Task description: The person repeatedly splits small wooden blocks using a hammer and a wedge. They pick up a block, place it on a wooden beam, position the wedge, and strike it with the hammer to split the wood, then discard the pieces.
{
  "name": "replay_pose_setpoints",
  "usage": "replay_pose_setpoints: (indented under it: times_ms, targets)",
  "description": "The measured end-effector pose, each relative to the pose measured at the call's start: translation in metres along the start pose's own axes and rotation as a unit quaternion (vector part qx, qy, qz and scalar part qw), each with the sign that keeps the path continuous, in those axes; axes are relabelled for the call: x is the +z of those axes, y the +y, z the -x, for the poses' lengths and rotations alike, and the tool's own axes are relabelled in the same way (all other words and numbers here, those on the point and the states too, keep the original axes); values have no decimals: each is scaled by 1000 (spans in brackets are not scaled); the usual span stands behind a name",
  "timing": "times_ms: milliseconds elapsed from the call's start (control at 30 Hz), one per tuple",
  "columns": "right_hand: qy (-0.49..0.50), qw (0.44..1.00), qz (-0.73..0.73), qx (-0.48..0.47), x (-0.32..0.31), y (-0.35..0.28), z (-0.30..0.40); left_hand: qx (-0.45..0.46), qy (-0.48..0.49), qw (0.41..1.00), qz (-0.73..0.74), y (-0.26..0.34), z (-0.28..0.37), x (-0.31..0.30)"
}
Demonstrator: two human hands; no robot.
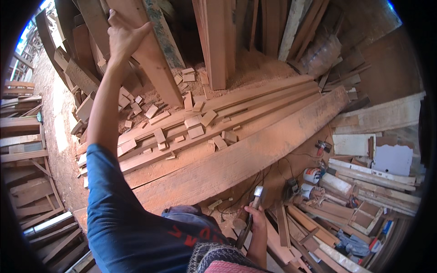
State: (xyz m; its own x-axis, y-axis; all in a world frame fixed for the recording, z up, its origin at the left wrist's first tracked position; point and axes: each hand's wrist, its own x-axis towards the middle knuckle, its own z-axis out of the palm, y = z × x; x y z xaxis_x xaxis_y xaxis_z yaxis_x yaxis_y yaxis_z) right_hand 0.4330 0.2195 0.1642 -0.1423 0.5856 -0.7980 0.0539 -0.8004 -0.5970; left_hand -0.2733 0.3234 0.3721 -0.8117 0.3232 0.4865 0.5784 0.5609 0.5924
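My left hand (124, 36) is stretched far forward against a thick wooden board (155, 65) that stands leaning, its thumb spread across the face. The board's lower end rests among wood offcuts (193, 124) and sawdust. Close to my body, my right hand (256, 216) grips a long narrow hand tool (258, 191) with a shiny metal end pointing up; its exact kind is unclear. Beside that tool is the round end of a piece of wood (239, 222), partly hidden. A long wide plank (239, 158) lies across in front of me.
Long timber strips (273, 99) lie beyond the plank, offcuts strewn over them. More boards (216, 47) stand upright behind. At right are a white bucket (311, 175), cables (283, 170), a power tool (322, 148) and piled scrap wood (317, 218). Timber racks (30, 157) line the left.
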Motion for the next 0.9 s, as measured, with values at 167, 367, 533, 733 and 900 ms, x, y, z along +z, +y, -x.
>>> replay_pose_setpoints:
  times_ms: [167,367,533,733,900]
  targets:
    - [31,999,0,20,7,-11,-8,-145,11,988,-56,-16,-35,96]
    - [44,998,32,36,-1,-19,-20,-227,-50,967,-102,-95,-37,212]
    - [61,993,-31,93,23,-42,-12,-22,14,1000,-1,-100,-10,306]
    - [49,989,-60,129,9,-35,-21,-115,-191,941,256,-31,30,425]
    - [65,988,-59,124,2,-20,-9,-184,-153,963,122,15,57,463]
